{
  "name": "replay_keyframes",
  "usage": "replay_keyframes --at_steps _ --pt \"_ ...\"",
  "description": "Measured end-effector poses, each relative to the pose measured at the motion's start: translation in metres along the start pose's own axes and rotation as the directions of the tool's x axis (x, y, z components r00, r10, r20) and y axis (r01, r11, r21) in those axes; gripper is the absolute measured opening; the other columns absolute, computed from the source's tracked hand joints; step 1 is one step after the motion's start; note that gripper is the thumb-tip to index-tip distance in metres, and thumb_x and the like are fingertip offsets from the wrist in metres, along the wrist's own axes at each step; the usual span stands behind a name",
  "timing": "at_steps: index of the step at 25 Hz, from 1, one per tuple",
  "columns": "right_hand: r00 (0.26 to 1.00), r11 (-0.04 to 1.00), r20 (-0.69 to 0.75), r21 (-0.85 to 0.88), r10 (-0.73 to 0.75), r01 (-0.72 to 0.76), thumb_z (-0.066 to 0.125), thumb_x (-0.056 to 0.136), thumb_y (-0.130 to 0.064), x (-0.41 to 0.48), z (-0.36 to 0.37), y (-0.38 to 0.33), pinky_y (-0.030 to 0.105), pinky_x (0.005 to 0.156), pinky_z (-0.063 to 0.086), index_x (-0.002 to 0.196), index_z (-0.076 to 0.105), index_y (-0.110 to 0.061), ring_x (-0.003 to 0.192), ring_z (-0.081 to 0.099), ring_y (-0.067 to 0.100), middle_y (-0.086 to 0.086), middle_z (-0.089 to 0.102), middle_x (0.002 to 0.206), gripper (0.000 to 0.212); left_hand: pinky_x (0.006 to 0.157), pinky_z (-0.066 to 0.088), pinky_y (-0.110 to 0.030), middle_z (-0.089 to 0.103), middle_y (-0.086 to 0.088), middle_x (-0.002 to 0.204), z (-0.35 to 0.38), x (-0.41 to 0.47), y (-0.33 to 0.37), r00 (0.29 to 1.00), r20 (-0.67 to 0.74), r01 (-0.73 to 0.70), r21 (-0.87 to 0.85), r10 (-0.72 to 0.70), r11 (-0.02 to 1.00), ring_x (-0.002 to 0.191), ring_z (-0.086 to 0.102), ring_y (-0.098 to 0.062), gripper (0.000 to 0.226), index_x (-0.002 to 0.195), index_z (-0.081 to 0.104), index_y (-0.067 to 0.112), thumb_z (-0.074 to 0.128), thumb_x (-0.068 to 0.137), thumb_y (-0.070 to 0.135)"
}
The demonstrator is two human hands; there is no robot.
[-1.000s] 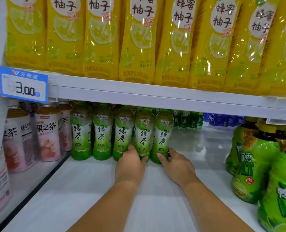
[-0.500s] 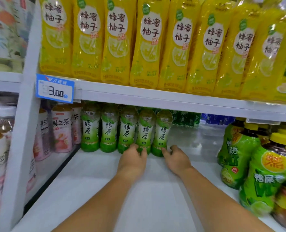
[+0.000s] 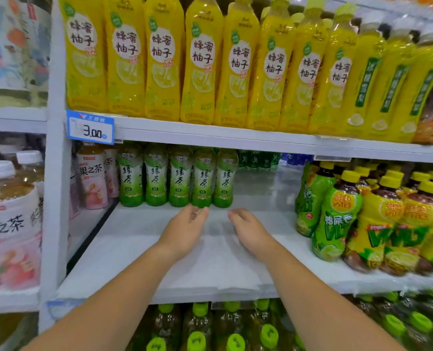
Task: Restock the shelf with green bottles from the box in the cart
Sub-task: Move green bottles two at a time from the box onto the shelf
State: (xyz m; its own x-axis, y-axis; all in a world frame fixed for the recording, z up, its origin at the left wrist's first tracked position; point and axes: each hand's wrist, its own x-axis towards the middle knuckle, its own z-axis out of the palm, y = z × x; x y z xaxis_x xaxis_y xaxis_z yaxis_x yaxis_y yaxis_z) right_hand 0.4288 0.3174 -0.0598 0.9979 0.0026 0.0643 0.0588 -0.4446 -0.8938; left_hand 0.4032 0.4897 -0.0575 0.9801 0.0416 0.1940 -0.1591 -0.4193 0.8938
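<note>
Several green tea bottles (image 3: pixel 178 177) stand upright in a row at the back left of the white middle shelf (image 3: pixel 210 262). My left hand (image 3: pixel 185 230) hovers over the shelf just in front of the row, fingers loosely bent, holding nothing. My right hand (image 3: pixel 249 230) is beside it, a little short of the rightmost green bottle (image 3: pixel 224 178), fingers relaxed and empty. Neither hand touches a bottle. The box and the cart are out of view.
Pink-labelled tea bottles (image 3: pixel 92 178) stand left of the green row. Green and yellow-capped bottles (image 3: pixel 337 214) crowd the shelf's right side. Yellow bottles (image 3: pixel 200 59) fill the shelf above, green-capped bottles (image 3: pixel 197 333) the one below. A blue price tag (image 3: pixel 90 127) reads 3.00.
Both hands have let go of the two rightmost green bottles and drawn back toward me. The view has pulled away from the shelf.
</note>
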Motion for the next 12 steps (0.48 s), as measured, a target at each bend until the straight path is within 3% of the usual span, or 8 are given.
replay_keyframes --at_steps 4,7,12 --pt "0.993 0.993 0.043 0.051 0.106 -0.108 0.047 0.103 -0.033 -0.039 -0.002 -0.01 0.022 0.094 0.033 0.143 0.048 -0.017 0.113 0.046 0.009 -0.002 0.053 0.135 0.043 0.096 0.034 -0.025 0.054 0.003 0.137 -0.014 -0.025 0.015 0.981 0.119 0.155 -0.001 -0.154 0.988 0.118 0.049 -0.011 0.052 0.139 0.051 0.018 0.045 0.1 0.05" --pt "0.968 0.967 0.075 0.071 0.238 -0.243 0.047 0.103 -0.031 -0.071 -0.012 -0.022 0.023 0.097 0.033 0.145 0.045 -0.018 0.114 0.046 0.008 -0.002 0.051 0.14 0.044 0.104 0.04 -0.035 0.055 0.004 0.137 -0.023 -0.043 0.026 0.931 0.189 0.302 0.087 -0.313 0.949 0.122 0.052 -0.017 0.058 0.137 0.052 0.022 0.045 0.095 0.062" --pt "0.907 0.904 0.119 0.097 0.405 -0.416 0.047 0.103 -0.033 -0.115 -0.047 -0.058 0.03 0.097 0.041 0.144 0.045 -0.018 0.111 0.049 0.013 0.001 0.052 0.14 0.044 0.104 0.044 -0.043 0.057 0.001 0.129 -0.035 -0.074 0.066 0.833 0.232 0.499 0.073 -0.502 0.863 0.118 0.056 -0.022 0.058 0.132 0.054 0.021 0.047 0.093 0.062"
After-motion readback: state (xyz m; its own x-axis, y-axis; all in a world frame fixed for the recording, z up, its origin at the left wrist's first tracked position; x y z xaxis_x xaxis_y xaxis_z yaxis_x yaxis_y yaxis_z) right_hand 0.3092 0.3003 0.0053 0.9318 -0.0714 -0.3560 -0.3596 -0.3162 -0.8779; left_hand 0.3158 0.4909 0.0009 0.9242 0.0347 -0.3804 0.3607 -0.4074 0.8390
